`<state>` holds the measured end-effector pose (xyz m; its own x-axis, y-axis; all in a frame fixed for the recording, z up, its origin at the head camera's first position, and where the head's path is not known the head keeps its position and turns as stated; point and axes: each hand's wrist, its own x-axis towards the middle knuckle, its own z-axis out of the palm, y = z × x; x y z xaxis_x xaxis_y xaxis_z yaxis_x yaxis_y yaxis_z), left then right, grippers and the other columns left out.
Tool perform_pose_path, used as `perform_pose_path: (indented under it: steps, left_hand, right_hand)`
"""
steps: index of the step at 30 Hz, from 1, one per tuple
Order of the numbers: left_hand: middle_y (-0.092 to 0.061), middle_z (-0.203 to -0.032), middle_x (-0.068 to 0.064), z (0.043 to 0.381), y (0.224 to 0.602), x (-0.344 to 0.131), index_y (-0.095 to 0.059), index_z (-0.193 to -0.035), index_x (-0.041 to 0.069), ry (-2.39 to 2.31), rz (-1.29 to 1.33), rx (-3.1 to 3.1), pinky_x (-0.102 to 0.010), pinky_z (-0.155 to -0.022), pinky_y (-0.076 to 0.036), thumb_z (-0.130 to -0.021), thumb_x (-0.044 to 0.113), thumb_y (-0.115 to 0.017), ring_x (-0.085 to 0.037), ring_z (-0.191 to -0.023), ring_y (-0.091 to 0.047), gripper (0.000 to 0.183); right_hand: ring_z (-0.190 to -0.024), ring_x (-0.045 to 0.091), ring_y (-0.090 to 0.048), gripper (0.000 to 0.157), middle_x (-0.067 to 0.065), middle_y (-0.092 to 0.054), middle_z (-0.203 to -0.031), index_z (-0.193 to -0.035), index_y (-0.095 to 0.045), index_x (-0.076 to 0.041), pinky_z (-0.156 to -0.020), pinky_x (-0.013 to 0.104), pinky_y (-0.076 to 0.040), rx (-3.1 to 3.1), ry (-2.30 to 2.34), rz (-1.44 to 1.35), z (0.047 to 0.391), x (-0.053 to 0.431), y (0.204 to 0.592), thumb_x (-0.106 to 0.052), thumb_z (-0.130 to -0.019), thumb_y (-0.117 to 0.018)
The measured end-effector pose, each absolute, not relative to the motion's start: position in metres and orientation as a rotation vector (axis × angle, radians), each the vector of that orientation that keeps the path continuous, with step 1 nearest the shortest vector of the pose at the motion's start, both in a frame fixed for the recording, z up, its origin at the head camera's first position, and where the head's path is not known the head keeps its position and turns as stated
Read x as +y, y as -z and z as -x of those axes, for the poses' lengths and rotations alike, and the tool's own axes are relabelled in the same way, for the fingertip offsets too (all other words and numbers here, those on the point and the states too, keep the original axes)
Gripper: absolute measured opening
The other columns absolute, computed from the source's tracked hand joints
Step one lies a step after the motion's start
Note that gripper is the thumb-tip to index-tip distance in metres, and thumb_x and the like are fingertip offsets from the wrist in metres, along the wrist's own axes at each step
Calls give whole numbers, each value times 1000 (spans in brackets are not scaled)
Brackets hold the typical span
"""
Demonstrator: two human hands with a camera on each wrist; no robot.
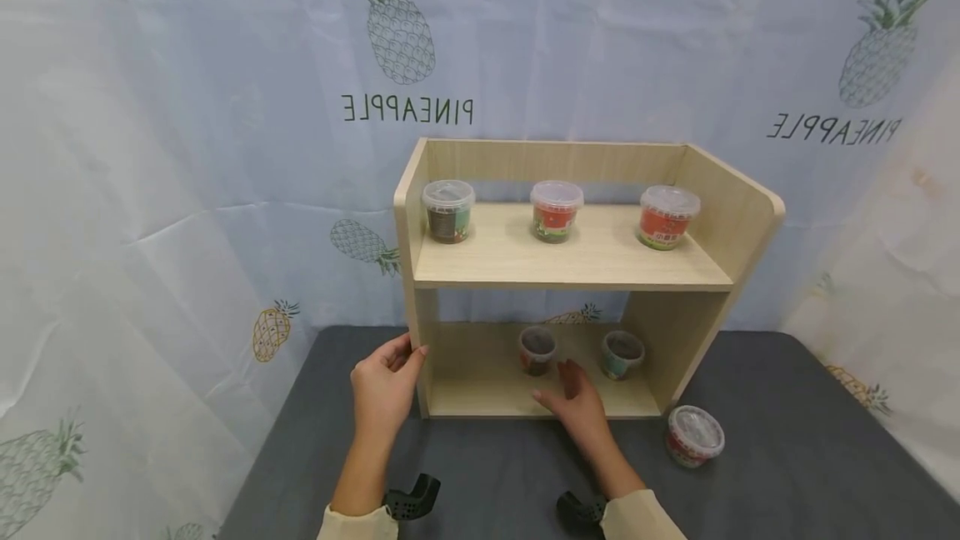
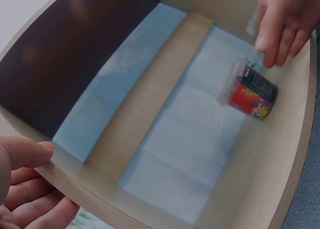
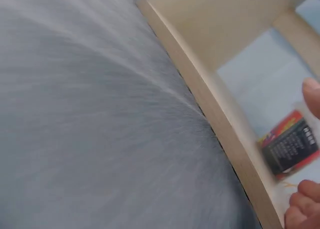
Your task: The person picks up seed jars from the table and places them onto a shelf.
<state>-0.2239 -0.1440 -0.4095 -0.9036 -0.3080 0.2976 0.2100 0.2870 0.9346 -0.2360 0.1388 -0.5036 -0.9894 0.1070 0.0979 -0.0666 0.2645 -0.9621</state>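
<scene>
My left hand [image 1: 384, 386] holds the left side panel of a light wooden two-tier shelf [image 1: 573, 284], thumb on one side of the edge and fingers on the other. In the lower compartment, my right hand [image 1: 583, 411] reaches in over the front edge, thumb and fingers apart, with nothing held. Just beyond it stands a small lidded plastic tub [image 1: 537, 351] with a red and dark label. A second, greenish tub [image 1: 622, 355] stands to its right. The left wrist view shows the red and dark tub [image 2: 252, 95] close to the right hand's fingers.
On the upper tier stand three lidded tubs: a dark one [image 1: 448, 211] at left, a red one [image 1: 556, 212] mid-shelf and another red one [image 1: 666, 217] at right. One more tub [image 1: 694, 437] is on the dark table [image 1: 495, 482], by the shelf's right front corner. A pineapple-print curtain [image 1: 247, 107] hangs behind.
</scene>
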Motion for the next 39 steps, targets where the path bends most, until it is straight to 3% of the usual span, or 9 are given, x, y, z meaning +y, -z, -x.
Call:
perform_pose_path:
  steps: [6, 11, 14, 18, 23, 28, 31, 35, 39]
  left_hand:
    - [-75, -103, -11, 226, 411, -145, -74, -111, 4, 1644, -62, -2133, -25, -75, -60, -88, 17, -75, -20, -93, -74, 26]
    - [-74, -105, -12, 226, 411, -148, -73, -113, 4, 1643, -69, -2139, -25, -75, -60, -89, 17, -75, -21, -95, -73, 28]
    - [-74, -107, -14, 226, 410, -149, -73, -114, 3, 1644, -75, -2148, -26, -76, -60, -89, 17, -75, -23, -96, -73, 29]
    - [-73, -109, -16, 225, 411, -149, -72, -116, 2, 1656, -75, -2164, -26, -78, -60, -90, 18, -74, -24, -98, -73, 31]
    - [-73, -110, -16, 224, 411, -149, -72, -117, 3, 1665, -81, -2169, -26, -78, -60, -90, 21, -74, -25, -99, -72, 32]
    - [-73, -109, -14, 224, 411, -149, -72, -117, 4, 1649, -89, -2174, -26, -77, -60, -90, 22, -74, -24, -99, -72, 32]
    - [-73, -110, -14, 224, 411, -149, -72, -117, 3, 1646, -93, -2181, -27, -77, -60, -90, 21, -74, -24, -99, -72, 32]
    - [-74, -109, -13, 223, 411, -147, -73, -115, 4, 1646, -86, -2182, -27, -76, -60, -90, 21, -74, -22, -97, -73, 31]
    - [-75, -105, -11, 225, 408, -146, -74, -112, 4, 1648, -68, -2163, -25, -74, -60, -89, 19, -75, -19, -94, -73, 28]
  right_hand:
    - [-137, 25, -47, 82, 12, -53, -145, -149, -40, -7, -110, 35, -42, -2397, -1660, 78, 191, 156, 492, -27, -82, -82]
    - [-117, 3, -61, 66, 18, -66, -126, -135, -57, -1, -94, 8, -46, -2093, -1404, -75, 166, 179, 477, 1, -75, -83]
    - [-106, -3, -63, 62, 20, -69, -116, -126, -63, 4, -86, 6, -49, -1903, -1211, -68, 160, 199, 470, 16, -68, -81]
    - [-107, -5, -60, 60, 3, -68, -116, -125, -65, 0, -88, 6, -47, -1802, -1057, 121, 156, 230, 469, 15, -69, -81]
    - [-120, -7, -49, 63, 7, -60, -129, -136, -59, -7, -99, 5, -38, -1895, -1054, 385, 151, 256, 477, -5, -78, -83]
    - [-139, 18, -42, 78, 14, -45, -149, -151, -41, -13, -111, 14, -32, -2107, -1252, 612, 148, 266, 481, -29, -84, -79]
    - [-140, 28, -38, 87, 15, -39, -154, -155, -31, -11, -103, 6, -32, -2191, -1356, 663, 148, 271, 485, -31, -84, -79]
    - [-129, 13, -44, 94, 17, -43, -152, -156, -27, -8, -79, -4, -28, -2266, -1356, 661, 148, 274, 490, -30, -82, -81]
    - [-118, 5, -45, 96, 15, -47, -149, -156, -27, -8, -76, -3, -27, -2321, -1317, 682, 147, 275, 490, -34, -82, -81]
